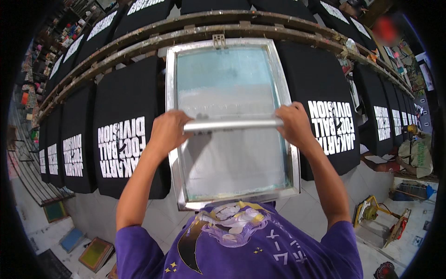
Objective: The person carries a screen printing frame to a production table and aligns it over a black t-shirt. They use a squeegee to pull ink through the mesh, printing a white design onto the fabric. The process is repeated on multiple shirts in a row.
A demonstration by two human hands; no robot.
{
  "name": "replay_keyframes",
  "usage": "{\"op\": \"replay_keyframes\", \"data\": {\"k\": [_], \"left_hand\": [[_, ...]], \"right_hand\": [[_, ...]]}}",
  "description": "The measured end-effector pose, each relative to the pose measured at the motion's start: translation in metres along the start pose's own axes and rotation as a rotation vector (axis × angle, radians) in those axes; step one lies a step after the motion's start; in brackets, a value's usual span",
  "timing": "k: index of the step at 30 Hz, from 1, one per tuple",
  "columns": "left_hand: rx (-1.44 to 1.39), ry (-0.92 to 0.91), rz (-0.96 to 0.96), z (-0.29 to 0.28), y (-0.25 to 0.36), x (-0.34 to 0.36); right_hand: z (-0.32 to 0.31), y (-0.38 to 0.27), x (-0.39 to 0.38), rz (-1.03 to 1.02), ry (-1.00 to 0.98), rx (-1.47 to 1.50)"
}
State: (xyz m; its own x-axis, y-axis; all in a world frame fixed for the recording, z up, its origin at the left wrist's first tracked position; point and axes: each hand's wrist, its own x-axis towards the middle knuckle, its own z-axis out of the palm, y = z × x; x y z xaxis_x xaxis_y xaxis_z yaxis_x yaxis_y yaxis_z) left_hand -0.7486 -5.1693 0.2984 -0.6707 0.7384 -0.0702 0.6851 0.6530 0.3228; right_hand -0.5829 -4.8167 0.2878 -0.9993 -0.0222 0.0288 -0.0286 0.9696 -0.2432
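Note:
Both hands hold a long silver squeegee (234, 124) by its two ends, level across the middle of a screen printing frame (292, 174). My left hand (170, 131) wraps its fingers round the left end, and my right hand (295, 124) is closed round the right end. The frame has a metallic rim and lies in front of me. Its mesh (223, 65) is pale blue at the far end, with a greyish white ink film (241, 162) over the rest. A metal hinge clamp (219, 41) sits at the frame's far edge. The squeegee's blade edge is hidden beneath its handle.
Black shirts with white lettering lie on boards at left (125, 88) and right (316, 69), with several more beyond. A wooden rail (139, 39) runs behind the frame. Coloured screens (95, 253) stand on the floor at lower left. A person (413, 149) is at far right.

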Motion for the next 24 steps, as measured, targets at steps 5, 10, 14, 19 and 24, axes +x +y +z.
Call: {"op": "replay_keyframes", "data": {"k": [5,10,14,19,24], "left_hand": [[-0.108,0.053,0.084,0.035,0.061,-0.145],[-0.085,0.296,0.055,0.094,0.08,-0.199],[-0.083,0.287,-0.018,0.106,0.074,-0.2],[-0.144,0.166,-0.016,0.073,0.083,-0.189],[-0.05,0.384,0.066,0.119,0.074,-0.203]], "right_hand": [[0.015,-0.06,-0.147,0.038,0.068,-0.024],[0.06,-0.093,-0.202,0.123,0.235,-0.024],[0.069,-0.082,-0.194,0.11,0.154,0.042],[0.031,-0.086,-0.188,0.133,0.055,0.022],[0.08,-0.084,-0.209,0.118,0.179,0.025]]}}
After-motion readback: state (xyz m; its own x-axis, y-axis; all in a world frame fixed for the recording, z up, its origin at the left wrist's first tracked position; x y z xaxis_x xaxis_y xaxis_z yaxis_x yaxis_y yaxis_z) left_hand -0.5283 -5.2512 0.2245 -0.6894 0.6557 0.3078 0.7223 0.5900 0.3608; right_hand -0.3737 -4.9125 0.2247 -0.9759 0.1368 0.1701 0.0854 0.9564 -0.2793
